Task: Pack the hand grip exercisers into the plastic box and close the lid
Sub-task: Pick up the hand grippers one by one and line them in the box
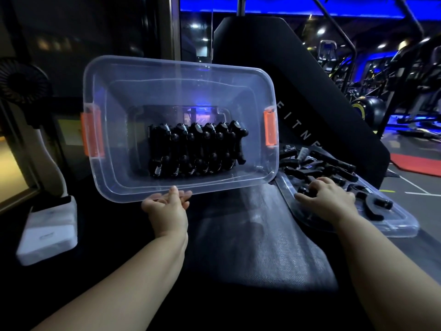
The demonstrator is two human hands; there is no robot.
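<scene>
Dim gym bench point(250, 235): left hand point(167, 207) pinches the rim of the box point(114, 103), right hand point(328, 200) curls its fingers round a gripper point(303, 189) on the lid point(396, 226).

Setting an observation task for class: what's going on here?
A person is packing. The left hand holds the near rim of the clear plastic box with orange latches, tilted toward the camera, with a row of black spring hand grip exercisers inside. The right hand rests on loose exercisers lying on the clear plastic lid. The box is not yet closed.
</scene>
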